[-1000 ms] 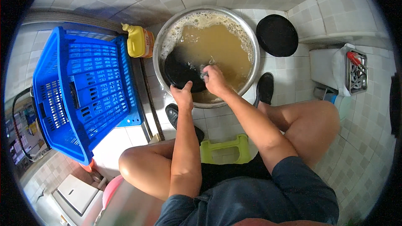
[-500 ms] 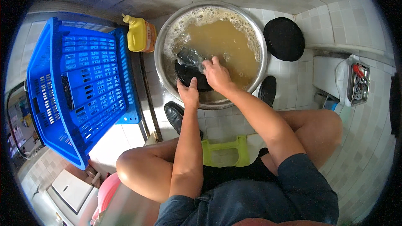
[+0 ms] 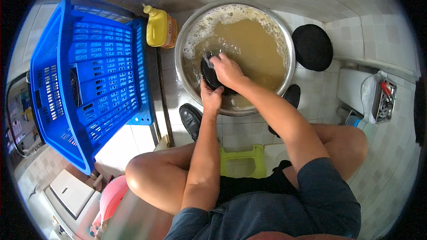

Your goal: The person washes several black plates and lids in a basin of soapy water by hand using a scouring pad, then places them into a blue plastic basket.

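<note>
Black round dish (image 3: 212, 79), half under murky brown water in the wide steel basin (image 3: 187, 40), is gripped by the left hand (image 3: 211, 98) at its near edge while the right hand (image 3: 227, 69) presses a scrubber onto it.

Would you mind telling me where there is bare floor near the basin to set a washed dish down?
Bare tile lies behind the metal basin toward the wall, and between basin rim, shoes and green stool. The left is crowded: yellow bottle and blue crate. A black lid fills the right.
</note>
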Motion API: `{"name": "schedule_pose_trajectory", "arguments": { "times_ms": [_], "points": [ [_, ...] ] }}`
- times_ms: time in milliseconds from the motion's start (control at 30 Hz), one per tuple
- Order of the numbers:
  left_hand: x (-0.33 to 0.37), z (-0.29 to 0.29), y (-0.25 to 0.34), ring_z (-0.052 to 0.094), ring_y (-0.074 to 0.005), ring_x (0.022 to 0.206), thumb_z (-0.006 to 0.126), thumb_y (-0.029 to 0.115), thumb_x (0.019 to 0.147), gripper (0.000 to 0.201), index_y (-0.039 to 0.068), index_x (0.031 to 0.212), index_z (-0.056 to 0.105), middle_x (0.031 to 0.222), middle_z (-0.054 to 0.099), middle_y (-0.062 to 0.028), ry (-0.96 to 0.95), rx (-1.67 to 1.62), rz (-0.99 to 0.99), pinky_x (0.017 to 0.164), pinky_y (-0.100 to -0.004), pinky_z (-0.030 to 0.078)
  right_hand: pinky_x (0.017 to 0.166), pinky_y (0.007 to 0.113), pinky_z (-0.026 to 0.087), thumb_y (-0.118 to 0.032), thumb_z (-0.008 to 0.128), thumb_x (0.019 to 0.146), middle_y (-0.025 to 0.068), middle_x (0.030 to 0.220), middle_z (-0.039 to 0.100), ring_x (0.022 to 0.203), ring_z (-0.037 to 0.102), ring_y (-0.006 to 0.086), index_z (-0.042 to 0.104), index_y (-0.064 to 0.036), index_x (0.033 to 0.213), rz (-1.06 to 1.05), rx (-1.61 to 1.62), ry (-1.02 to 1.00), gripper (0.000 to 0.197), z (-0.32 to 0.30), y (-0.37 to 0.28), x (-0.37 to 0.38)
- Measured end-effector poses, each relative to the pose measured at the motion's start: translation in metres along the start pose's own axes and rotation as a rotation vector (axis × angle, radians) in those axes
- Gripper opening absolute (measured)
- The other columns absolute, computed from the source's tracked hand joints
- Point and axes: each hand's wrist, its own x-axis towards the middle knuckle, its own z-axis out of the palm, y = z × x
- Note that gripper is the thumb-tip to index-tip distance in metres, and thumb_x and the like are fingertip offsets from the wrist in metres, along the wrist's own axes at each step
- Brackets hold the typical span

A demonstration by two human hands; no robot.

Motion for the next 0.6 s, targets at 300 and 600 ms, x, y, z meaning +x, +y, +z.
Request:
{"name": "schedule_pose_trajectory", "arguments": {
  "times_ms": [300,600],
  "points": [
    [0.0,0.006,0.003,0.057,-0.019,0.112,0.058,-0.015,0.082,0.052,0.0,0.129,0.044,0.122,0.059,-0.0093,-0.049,-0.055,0.054,0.099,-0.0312,0.045,0.075,0.051,0.05,-0.007,0.056,0.089,0.0187,0.1,0.057,0.087,0.061,0.0431,0.062,-0.0064,0.1,-0.202,0.187,0.013,0.013,0.014,0.005,0.003],
    [-0.002,-0.013,0.009,0.062,-0.0193,0.101,0.047,0.016,0.094,0.034,0.007,0.126,0.052,0.113,0.063,-0.0053,0.058,-0.311,-0.271,0.081,-0.0387,0.054,0.074,0.054,0.05,-0.01,0.062,0.087,0.0186,0.101,0.059,0.089,0.061,0.0443,0.059,-0.0091,0.102,-0.074,0.086,-0.111,0.016,0.006,-0.014,0.004]
  ]
}}
